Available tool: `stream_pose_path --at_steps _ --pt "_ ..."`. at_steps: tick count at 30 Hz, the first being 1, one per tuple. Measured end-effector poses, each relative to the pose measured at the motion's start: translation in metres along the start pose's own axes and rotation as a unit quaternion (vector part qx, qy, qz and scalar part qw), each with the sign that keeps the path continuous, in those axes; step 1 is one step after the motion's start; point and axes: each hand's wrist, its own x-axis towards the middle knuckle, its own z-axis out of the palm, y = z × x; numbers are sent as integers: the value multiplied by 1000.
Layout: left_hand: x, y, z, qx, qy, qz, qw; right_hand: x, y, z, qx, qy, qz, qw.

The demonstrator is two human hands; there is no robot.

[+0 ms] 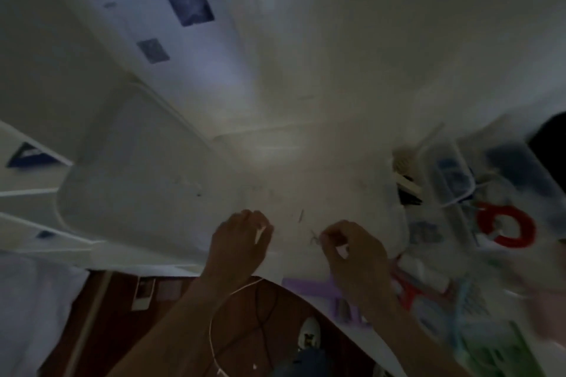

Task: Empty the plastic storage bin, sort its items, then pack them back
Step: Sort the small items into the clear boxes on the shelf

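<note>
Your left hand (242, 239) hovers over the white table (306, 147) with fingers curled; whether it holds anything, you cannot tell through the blur. Your right hand (346, 249) pinches something tiny and thin at its fingertips, too small to name. The sorted items (459, 223), a red ring (505, 225) among them, lie at three o'clock; the plastic storage bin (131, 168) sits at nine o'clock.

I work over a white table (306, 131), dim and blurred. On its left part lies a pale plastic lid (137, 168), flat on the surface. Near my edge sit a few tiny scraps (301, 216), too small to tell. At the right lies a heap of sorted things: a red ring (505, 226), clear plastic cases (450, 174), purple strips (315, 286) and red scissors (407, 288).
</note>
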Motion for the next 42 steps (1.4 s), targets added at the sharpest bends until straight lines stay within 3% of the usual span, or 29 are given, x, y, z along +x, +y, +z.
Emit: stream_pose_path --at_steps 3,5,7,10,13,16,19,24,30,33,38,42 --pt "5 -75 3 130 -21 85 988 24 7 54 -166 7 -41 985" --pt "7 -106 9 166 -41 186 968 32 7 71 -287 13 -31 957" --pt "8 -116 17 164 -40 231 958 34 6 77 -331 51 -39 942" --pt "12 -119 28 89 -24 176 980 32 9 81 -339 99 -66 933" --pt "11 -127 37 70 -23 184 980 33 13 83 -352 118 -88 924" --pt "13 -127 34 44 -53 171 983 35 14 86 -358 124 -82 922" --pt "19 -119 25 41 -131 129 982 35 14 85 -352 122 -84 924" --pt "97 -115 56 134 -288 100 943 35 13 85 -349 109 -77 927" --pt "131 -117 125 282 -419 172 846 38 14 81 -326 56 -29 943" --pt "129 -116 136 300 -401 214 839 42 16 81 -319 10 21 947" --pt "130 -115 144 299 -383 251 837 43 16 80 -312 -5 28 950" --pt "121 -117 148 229 -439 217 842 43 14 79 -320 -8 35 947"
